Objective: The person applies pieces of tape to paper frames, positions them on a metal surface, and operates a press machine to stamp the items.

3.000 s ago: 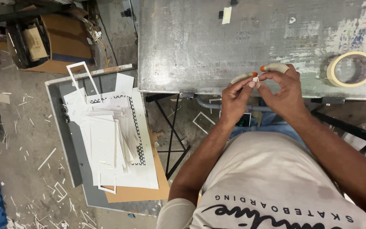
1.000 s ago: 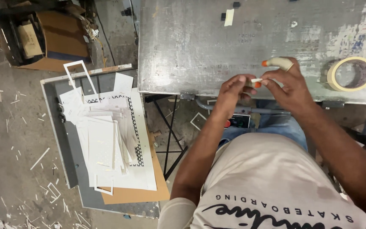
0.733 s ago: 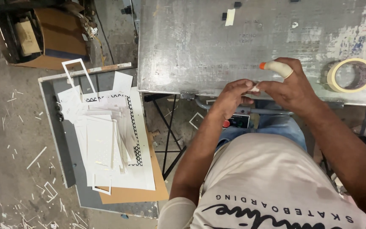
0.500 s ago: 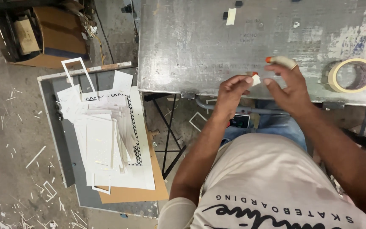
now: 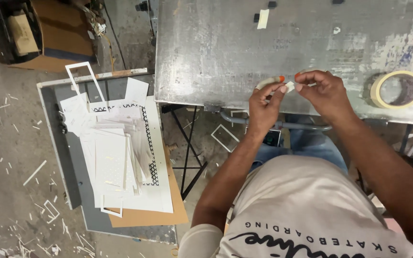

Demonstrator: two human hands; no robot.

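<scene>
What the small white piece [image 5: 289, 86] is cannot be made out; it is pinched between the fingertips of the left hand [image 5: 264, 106] and the right hand [image 5: 325, 93], just above the near edge of the scratched metal table [image 5: 244, 52]. One masking tape roll [image 5: 396, 89] lies on the table, right of the hands. The stack of white cut sheets [image 5: 115, 157] on the grey board [image 5: 72, 162] overlaps too much to count.
</scene>
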